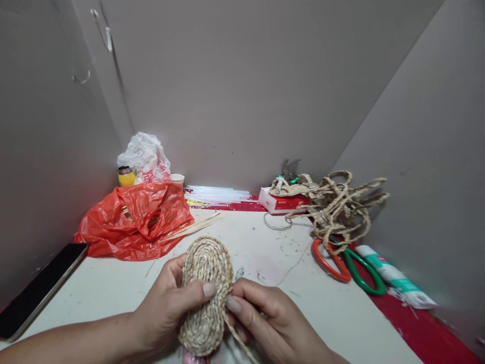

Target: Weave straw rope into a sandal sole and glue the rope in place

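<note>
A braided straw sole [206, 263], an oval coiled from plaited cord, stands tilted up near the table's front edge. My left hand [170, 298] grips it from the left, thumb across its face and fingers behind. At its right edge my right hand [269, 313] pinches the plaited straw cord [239, 339] between thumb and forefinger, where it meets the coil. The cord's loose end trails down out of view. Whether a needle or thread is also between those fingertips I cannot tell. Under the sole a pinkish object [193, 357] shows in part.
Left stand a red plastic bag [132, 222] with straw strips [197, 226] and a phone [41, 288]. At the back lie translucent glue sticks [217, 194]. Right are a tangled braided rope [341, 202], a small box [282, 201], red-and-green-handled scissors [364, 273] and a white-and-green roll [397, 278].
</note>
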`<state>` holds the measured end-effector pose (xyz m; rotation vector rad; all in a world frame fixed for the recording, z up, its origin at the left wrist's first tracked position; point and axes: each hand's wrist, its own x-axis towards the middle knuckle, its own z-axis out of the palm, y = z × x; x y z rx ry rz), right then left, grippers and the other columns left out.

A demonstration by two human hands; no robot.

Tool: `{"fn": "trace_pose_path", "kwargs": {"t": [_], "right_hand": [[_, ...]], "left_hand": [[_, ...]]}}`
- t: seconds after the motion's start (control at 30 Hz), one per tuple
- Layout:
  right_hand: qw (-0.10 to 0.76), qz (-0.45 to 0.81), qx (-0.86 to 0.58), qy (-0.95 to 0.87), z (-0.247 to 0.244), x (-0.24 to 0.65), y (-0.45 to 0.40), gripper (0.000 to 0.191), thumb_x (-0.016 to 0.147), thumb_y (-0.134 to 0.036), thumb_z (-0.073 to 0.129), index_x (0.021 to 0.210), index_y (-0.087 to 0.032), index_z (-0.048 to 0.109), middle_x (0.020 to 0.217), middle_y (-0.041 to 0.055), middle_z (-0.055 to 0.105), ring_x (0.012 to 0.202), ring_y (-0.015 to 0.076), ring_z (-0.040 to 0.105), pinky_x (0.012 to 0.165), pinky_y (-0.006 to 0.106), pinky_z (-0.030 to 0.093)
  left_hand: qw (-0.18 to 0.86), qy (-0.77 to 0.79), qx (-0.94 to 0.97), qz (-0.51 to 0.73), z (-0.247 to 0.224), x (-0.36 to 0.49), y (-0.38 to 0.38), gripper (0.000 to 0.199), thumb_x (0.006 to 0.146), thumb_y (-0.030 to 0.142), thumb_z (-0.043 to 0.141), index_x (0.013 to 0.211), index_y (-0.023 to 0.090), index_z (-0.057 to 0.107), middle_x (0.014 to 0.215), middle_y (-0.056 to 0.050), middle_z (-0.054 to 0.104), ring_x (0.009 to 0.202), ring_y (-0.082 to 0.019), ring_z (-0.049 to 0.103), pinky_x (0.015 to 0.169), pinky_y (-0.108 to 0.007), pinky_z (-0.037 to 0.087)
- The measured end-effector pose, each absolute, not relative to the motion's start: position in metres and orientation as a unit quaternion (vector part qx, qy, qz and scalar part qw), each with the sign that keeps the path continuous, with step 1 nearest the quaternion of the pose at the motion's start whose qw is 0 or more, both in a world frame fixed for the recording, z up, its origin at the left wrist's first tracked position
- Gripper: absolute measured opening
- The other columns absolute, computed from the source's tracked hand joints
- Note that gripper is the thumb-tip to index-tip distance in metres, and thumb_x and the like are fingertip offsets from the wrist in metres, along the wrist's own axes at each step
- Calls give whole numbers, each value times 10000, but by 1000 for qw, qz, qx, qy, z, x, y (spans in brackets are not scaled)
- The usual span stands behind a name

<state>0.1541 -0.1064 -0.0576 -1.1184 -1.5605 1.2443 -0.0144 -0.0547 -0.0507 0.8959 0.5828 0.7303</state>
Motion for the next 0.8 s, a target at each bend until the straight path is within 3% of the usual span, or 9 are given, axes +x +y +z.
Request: {"fn": "trace_pose_path", "kwargs": {"t": [0.33,0.57,0.8], "right_hand": [[442,512,-440,-591,-64,151,-105,436,906,-542,440,636,-200,458,562,-57,412,487,81,367,468,197,328],[467,422,-462,-625,-68,153,-105,291,918,-361,470,685,-192,516,571,-55,435,516,90,397,491,199,341],[518,474,-499,-509,-66,152,-107,147,777,-300,662,714,-173,624,588,-39,521,531,92,432,504,190,375]], "left_hand": [[801,276,415,333,-56,-12,-56,198,765,218,691,919,152,586,727,-47,673,592,-183,660,620,-327,528],[782,294,422,353,-51,-13,-55,220,726,234,736,887,139,618,728,-32,661,631,-150,626,623,-280,520],[776,310,422,352,-55,-14,-55,271,681,233,771,882,148,612,721,-8,637,636,-132,591,608,-251,492]]}}
